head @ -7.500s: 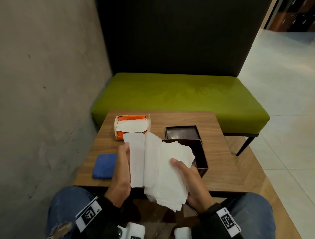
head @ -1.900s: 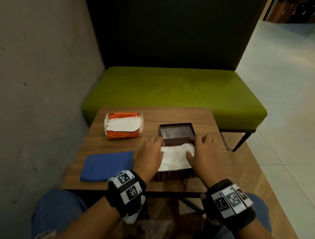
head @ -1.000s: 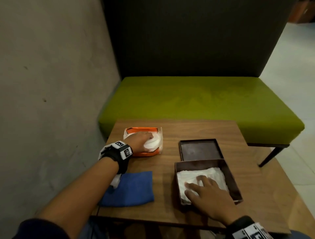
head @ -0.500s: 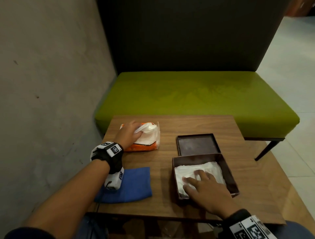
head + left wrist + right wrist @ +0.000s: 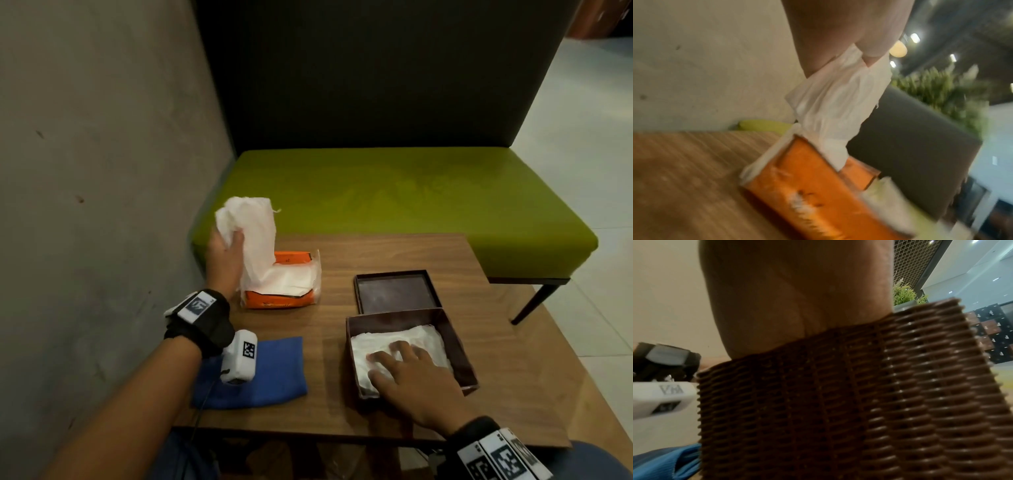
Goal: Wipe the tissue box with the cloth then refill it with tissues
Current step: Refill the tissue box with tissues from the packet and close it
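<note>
The dark brown woven tissue box [image 5: 459, 346] sits open at the table's front right, its wall [image 5: 838, 402] filling the right wrist view. White tissues [image 5: 428, 337] lie inside it, and my right hand [image 5: 411, 377] presses flat on them with straight fingers. My left hand [image 5: 226, 257] grips a bunch of white tissues [image 5: 255, 226] lifted above the orange tissue pack [image 5: 284, 298]; their lower end still runs into the pack. The left wrist view shows the same tissues [image 5: 838, 104] rising from the orange pack [image 5: 813, 191]. The blue cloth [image 5: 270, 370] lies flat at the front left.
The box's lid [image 5: 394, 291] lies upside down just behind the box. A green bench [image 5: 394, 192] stands beyond the wooden table [image 5: 376, 250], and a grey wall [image 5: 102, 171] closes the left side.
My left hand has risen from the orange pack, pulling a bunch of tissues up with it. The right hand stays pressed on the tissues in the box.
</note>
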{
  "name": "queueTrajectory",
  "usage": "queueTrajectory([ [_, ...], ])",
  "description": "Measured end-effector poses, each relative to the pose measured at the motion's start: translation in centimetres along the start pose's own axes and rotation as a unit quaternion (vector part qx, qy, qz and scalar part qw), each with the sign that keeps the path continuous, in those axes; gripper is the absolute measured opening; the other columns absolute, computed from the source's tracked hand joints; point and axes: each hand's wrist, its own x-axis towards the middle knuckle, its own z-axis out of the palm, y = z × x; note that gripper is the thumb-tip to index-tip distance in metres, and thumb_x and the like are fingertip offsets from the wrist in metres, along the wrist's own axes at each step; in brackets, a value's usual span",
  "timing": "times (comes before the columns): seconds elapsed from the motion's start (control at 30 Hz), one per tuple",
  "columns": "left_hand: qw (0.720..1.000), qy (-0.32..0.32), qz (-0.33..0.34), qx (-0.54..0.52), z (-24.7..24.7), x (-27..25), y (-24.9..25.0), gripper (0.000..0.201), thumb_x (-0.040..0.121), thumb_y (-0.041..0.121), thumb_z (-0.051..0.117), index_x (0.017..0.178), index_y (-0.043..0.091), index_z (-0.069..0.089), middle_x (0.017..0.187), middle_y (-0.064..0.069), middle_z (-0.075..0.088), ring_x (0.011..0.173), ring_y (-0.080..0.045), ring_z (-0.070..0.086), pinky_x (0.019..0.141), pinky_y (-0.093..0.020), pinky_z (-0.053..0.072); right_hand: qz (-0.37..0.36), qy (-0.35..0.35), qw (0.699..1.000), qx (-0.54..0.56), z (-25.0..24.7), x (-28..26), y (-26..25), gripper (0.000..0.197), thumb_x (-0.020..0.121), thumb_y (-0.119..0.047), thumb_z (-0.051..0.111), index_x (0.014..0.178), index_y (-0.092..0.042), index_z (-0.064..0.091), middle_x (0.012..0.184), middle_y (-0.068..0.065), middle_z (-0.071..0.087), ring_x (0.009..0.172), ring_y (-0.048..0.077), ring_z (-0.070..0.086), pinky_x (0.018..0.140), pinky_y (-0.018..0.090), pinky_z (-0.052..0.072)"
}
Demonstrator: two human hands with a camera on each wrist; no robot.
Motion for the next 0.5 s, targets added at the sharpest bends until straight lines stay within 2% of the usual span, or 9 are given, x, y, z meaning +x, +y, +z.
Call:
queueTrajectory([
  [0.07,0.983,0.002,-0.100,-0.155,-1.1,-0.9,1.1,0.033,0.095,0.017,0.042,0.126,0.012,0.049,0.119,-0.006,0.059,0.111,-0.024,0.057,0.084,-0.031,0.046,0.005,0.030,0.999,0.014,0.0,-0.1,-0.1,0.050,0.097,-0.055,0.032,0.142,-0.033,0.030,0.152,-0.004,0.031,0.139,0.020,0.029,0.102,0.040,0.041],
  [0.13,0.926,-0.062,-0.216,-0.302,-2.1,-2.8,1.8,0.034,0.095,0.024,0.039,0.125,0.013,0.051,0.118,-0.010,0.062,0.109,-0.028,0.058,0.080,-0.038,0.050,0.006,0.067,0.997,0.028,0.1,-0.4,-0.3,0.055,0.096,-0.055,0.035,0.143,-0.027,0.026,0.149,-0.005,0.034,0.134,0.018,0.037,0.100,0.039,0.042],
  [0.2,0.878,-0.112,-0.298,-0.358,-2.7,-5.3,2.5,0.036,0.094,0.028,0.036,0.116,0.011,0.059,0.104,-0.013,0.067,0.097,-0.030,0.062,0.073,-0.040,0.051,-0.005,0.106,0.993,0.048,0.4,-0.6,-0.3,0.064,0.096,-0.055,0.038,0.148,-0.024,0.017,0.154,-0.005,0.030,0.130,0.018,0.044,0.098,0.038,0.044],
  [0.27,0.853,-0.131,-0.334,-0.380,-3.0,-8.3,2.7,0.039,0.091,0.024,0.033,0.097,0.010,0.069,0.087,-0.012,0.070,0.080,-0.028,0.067,0.071,-0.036,0.053,-0.028,0.130,0.989,0.059,0.5,-0.7,-0.2,0.070,0.097,-0.054,0.039,0.153,-0.025,0.007,0.157,-0.004,0.028,0.121,0.019,0.055,0.095,0.038,0.047],
  [0.3,0.849,-0.135,-0.340,-0.383,-3.1,-9.9,2.7,0.040,0.089,0.024,0.032,0.089,0.012,0.070,0.084,-0.011,0.069,0.076,-0.027,0.066,0.073,-0.035,0.051,-0.035,0.129,0.990,0.052,0.6,-0.7,-0.2,0.069,0.097,-0.053,0.038,0.153,-0.027,0.008,0.156,-0.004,0.031,0.118,0.020,0.057,0.095,0.038,0.047],
  [0.33,0.843,-0.134,-0.351,-0.385,-3.2,-11.2,2.5,0.037,0.088,0.027,0.034,0.088,0.013,0.068,0.086,-0.011,0.066,0.078,-0.028,0.064,0.076,-0.035,0.048,-0.040,0.122,0.991,0.031,0.7,-0.6,-0.1,0.063,0.098,-0.053,0.035,0.153,-0.029,0.015,0.154,-0.004,0.035,0.119,0.020,0.056,0.097,0.039,0.046],
  [0.4,0.832,-0.141,-0.370,-0.388,-3.0,-13.7,2.8,0.037,0.090,0.040,0.039,0.102,0.013,0.063,0.100,-0.012,0.065,0.091,-0.028,0.060,0.081,-0.039,0.046,-0.042,0.105,0.993,-0.040,0.7,-0.7,-0.2,0.049,0.099,-0.054,0.029,0.141,-0.030,0.039,0.145,-0.003,0.042,0.125,0.020,0.048,0.102,0.042,0.040],
  [0.43,0.840,-0.140,-0.375,-0.367,-2.9,-14.7,3.1,0.043,0.092,0.046,0.041,0.109,0.011,0.061,0.105,-0.013,0.066,0.096,-0.029,0.060,0.082,-0.041,0.046,-0.046,0.112,0.991,-0.057,0.6,-0.9,-0.3,0.049,0.098,-0.056,0.025,0.134,-0.030,0.047,0.142,-0.004,0.043,0.127,0.020,0.045,0.103,0.043,0.038],
  [0.5,0.869,-0.148,-0.366,-0.299,-2.5,-16.8,3.6,0.045,0.092,0.044,0.048,0.114,0.005,0.057,0.099,-0.013,0.065,0.093,-0.027,0.060,0.078,-0.040,0.045,-0.090,0.181,0.979,0.003,0.6,-1.8,-0.4,0.060,0.092,-0.063,0.017,0.127,-0.030,0.054,0.133,-0.005,0.048,0.124,0.017,0.047,0.102,0.041,0.039],
])
